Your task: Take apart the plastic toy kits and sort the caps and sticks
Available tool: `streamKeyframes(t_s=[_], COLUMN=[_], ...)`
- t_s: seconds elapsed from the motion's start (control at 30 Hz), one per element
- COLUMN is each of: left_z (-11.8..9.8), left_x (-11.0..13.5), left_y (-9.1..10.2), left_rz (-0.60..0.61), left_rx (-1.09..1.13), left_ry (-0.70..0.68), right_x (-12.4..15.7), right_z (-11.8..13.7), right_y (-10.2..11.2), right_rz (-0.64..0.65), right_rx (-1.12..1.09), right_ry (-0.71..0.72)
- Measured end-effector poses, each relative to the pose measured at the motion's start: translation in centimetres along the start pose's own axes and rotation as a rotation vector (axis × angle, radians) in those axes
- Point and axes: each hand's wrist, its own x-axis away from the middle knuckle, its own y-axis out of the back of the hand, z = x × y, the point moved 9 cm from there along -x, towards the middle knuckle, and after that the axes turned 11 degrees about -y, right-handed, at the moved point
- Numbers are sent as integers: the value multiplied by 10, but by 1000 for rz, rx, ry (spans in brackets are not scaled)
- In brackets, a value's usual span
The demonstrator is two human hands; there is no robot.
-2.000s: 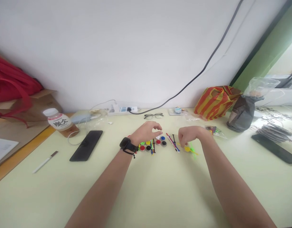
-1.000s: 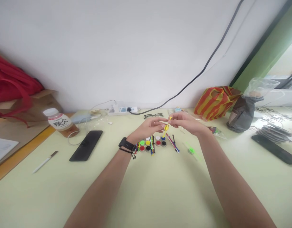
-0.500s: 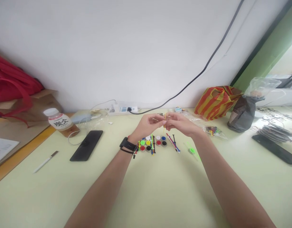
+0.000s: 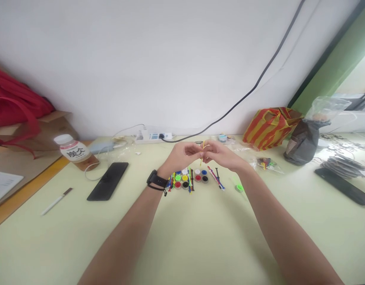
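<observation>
My left hand [image 4: 184,156] and my right hand [image 4: 219,153] meet fingertip to fingertip above the back of the table. Between them is a thin yellow plastic stick [image 4: 200,160], pinched by both; the fingers cover its middle. Below lie several round discs with coloured centres, among them a red disc [image 4: 177,185] and a blue disc [image 4: 204,172]. Coloured sticks [image 4: 190,182] lie between the discs, and a red, white and blue bundle of sticks [image 4: 216,179] lies to their right. Near my right forearm is a bright green disc [image 4: 239,188] with a thin green stick.
On the left are a black phone [image 4: 108,181], a white pen [image 4: 56,202] and a drink bottle [image 4: 77,152]. A power strip [image 4: 154,137] sits against the wall. To the right stand a striped bag [image 4: 271,128], a dark bag [image 4: 303,142] and a packet of coloured parts [image 4: 267,164].
Both hands have shifted slightly left with the yellow stick, which now tilts a little. The things on the table have stayed in place.
</observation>
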Motion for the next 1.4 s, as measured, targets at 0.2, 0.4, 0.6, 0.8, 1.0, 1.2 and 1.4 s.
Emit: streamKeyframes(t_s=[0.2,0.4,0.6,0.8,1.0,1.2,1.4], left_z=[-9,2,19,23,34,27,12], left_x=[6,31,44,41,37,30,14], left_y=[-19,-85,-94,-68,-50,-43,-32], left_rz=[139,586,761,720,647,577,243], left_rx=[56,71,-174,-321,-299,-324,-73], left_ry=[40,167,209,255,237,188,159], right_x=[-4,-6,6,30,33,27,23], right_z=[-26,-76,-90,-118,-129,-92,-18], right_y=[22,25,39,68,64,65,50], right_rz=[-158,30,104,177,260,188,0], right_rx=[399,711,760,790,742,669,374], right_ry=[-189,-438,-557,-745,-775,-581,-124])
